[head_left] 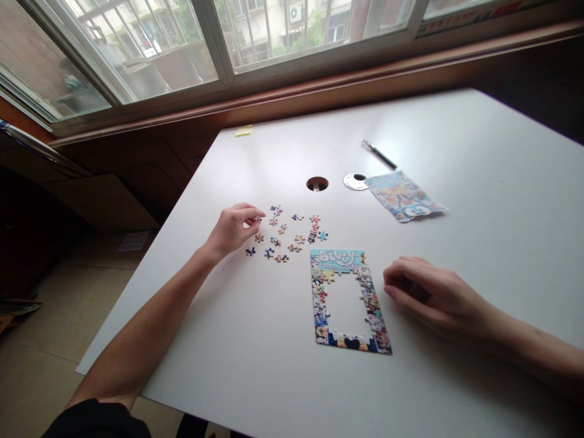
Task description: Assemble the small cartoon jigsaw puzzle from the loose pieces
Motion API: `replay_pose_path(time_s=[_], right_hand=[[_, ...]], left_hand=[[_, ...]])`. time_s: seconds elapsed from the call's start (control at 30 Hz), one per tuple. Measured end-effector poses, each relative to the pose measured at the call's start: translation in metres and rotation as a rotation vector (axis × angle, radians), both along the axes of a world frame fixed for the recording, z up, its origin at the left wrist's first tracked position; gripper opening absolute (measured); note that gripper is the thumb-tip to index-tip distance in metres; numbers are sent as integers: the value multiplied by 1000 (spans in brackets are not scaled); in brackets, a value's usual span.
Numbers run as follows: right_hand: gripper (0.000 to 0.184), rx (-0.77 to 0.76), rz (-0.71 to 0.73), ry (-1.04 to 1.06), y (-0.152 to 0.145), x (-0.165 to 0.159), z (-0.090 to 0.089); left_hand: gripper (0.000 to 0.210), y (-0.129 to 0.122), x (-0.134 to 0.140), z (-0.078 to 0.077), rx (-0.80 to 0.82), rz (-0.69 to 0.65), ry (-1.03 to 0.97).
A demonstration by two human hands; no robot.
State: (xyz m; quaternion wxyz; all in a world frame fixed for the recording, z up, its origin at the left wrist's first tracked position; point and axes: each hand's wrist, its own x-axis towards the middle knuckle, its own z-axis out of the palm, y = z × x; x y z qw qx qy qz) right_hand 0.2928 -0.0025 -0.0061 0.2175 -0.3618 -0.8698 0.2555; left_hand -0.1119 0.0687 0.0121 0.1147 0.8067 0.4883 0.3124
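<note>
Beside the puzzle's right edge (pixel 375 307), right hand (pixel 431 295), open tabletop (pixel 497 237).

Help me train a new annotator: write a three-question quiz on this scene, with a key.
1. Multiple choice: which thing lies nearest the right hand? A: the pen; B: the Bluey jigsaw frame; C: the cable hole.
2. True or false: the middle of the frame is filled with pieces.
3. Short answer: which hand is closer to the loose jigsaw pieces?

Key:
1. B.
2. False; its middle is bare.
3. The left hand.
</note>
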Motion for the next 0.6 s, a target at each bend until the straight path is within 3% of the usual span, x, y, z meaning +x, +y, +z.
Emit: replay_pose_path(time_s=[0.23, 0.6], right_hand=[[3, -12, 16, 17, 0, 0, -1], [5, -11, 16, 23, 0, 0, -1]], left_hand=[[14, 1, 2, 2, 106, 12, -11], [16, 2, 1, 1, 109, 11, 26]])
